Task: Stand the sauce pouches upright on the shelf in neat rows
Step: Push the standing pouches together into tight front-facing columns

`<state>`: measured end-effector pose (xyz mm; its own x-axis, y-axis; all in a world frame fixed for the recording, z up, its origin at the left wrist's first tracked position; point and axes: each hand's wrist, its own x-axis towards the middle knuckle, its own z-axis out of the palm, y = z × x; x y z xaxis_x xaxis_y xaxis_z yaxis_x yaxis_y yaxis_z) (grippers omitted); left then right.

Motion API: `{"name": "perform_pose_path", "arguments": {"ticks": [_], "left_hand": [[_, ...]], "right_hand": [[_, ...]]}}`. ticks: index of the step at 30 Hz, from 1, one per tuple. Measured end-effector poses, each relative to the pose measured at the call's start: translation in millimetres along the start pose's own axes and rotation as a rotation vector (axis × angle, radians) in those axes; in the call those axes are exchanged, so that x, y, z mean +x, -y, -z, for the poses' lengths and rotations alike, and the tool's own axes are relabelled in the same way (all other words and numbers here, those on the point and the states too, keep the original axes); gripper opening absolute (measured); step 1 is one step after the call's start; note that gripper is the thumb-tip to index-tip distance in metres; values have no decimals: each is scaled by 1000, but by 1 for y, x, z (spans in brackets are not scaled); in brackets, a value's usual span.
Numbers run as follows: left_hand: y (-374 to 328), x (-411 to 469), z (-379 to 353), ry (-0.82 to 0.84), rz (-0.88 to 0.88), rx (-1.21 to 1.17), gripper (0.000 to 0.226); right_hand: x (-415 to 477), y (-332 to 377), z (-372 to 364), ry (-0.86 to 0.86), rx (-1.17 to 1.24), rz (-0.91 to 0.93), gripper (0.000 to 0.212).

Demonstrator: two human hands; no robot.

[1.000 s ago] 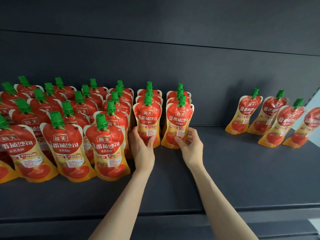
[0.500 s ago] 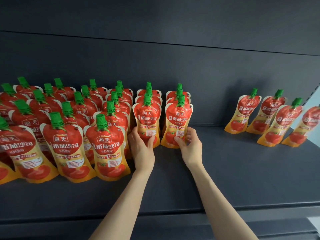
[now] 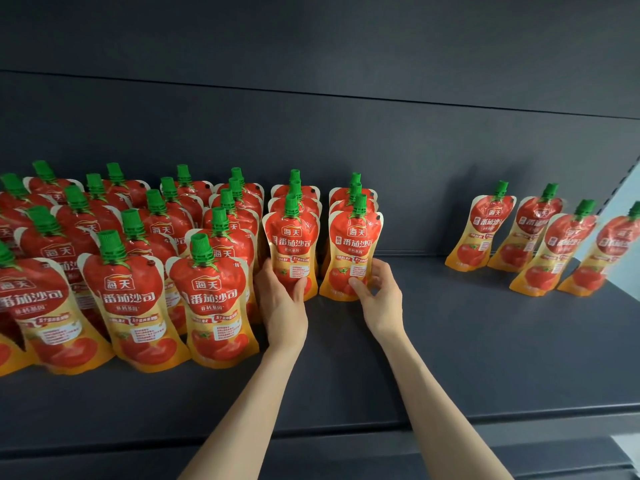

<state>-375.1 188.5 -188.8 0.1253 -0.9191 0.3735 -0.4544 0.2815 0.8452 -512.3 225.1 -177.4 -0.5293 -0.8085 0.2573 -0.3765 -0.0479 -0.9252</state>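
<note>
The left hand [image 3: 282,306] holds the bottom of one tomato sauce pouch [image 3: 292,251], thumb on its front. The right hand [image 3: 379,299] pinches the bottom of the next pouch [image 3: 355,251], just beside it. Both pouches stand up at the front of short rows. The dark shelf [image 3: 485,341] is bare from there to four more pouches [image 3: 481,230] far right. It is also bare out to its front edge [image 3: 450,419].

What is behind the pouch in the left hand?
Two more pouches stand in line behind the front pouch that the left hand grips; only their green caps and red tops show. Their lower bodies are covered.
</note>
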Motion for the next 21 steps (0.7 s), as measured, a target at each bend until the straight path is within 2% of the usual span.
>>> {"name": "perform_pose_path", "arguments": {"ticks": [4, 8, 13, 16, 21], "left_hand": [[-2, -7, 5, -5, 16, 57, 70], [-7, -17, 12, 17, -18, 54, 65], [-24, -34, 11, 72, -112, -26, 41], [-46, -42, 2, 163, -211, -68, 26], [-95, -56, -35, 329, -289, -206, 14]], "right_hand": [[-3, -4, 2, -37, -102, 16, 45], [-14, -1, 12, -78, -171, 40, 45], [-27, 12, 41, -139, -203, 135, 26], [-27, 15, 70, -194, -199, 159, 18], [-21, 9, 138, -271, -190, 188, 12]]}}
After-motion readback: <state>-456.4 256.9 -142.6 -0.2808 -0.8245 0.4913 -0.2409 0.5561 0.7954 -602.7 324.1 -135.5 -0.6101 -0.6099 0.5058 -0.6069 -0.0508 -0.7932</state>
